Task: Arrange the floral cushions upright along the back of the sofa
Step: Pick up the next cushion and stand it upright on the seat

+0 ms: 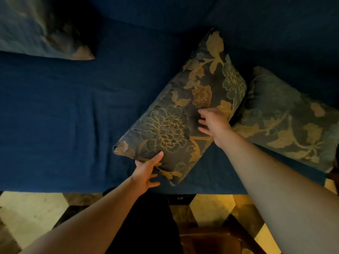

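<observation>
- i've got my left hand (147,170) pinching the near edge of the dark gold-flowered fabric cushion (181,114) (long axis slanting toward the sofa back).
- right hand (212,121) spread open, resting on its face.

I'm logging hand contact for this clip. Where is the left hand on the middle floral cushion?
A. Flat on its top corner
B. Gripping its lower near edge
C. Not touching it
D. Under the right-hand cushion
B: the left hand holds the lower near edge of the middle dark floral cushion, thumb on its face, while the right hand rests higher up.
</observation>
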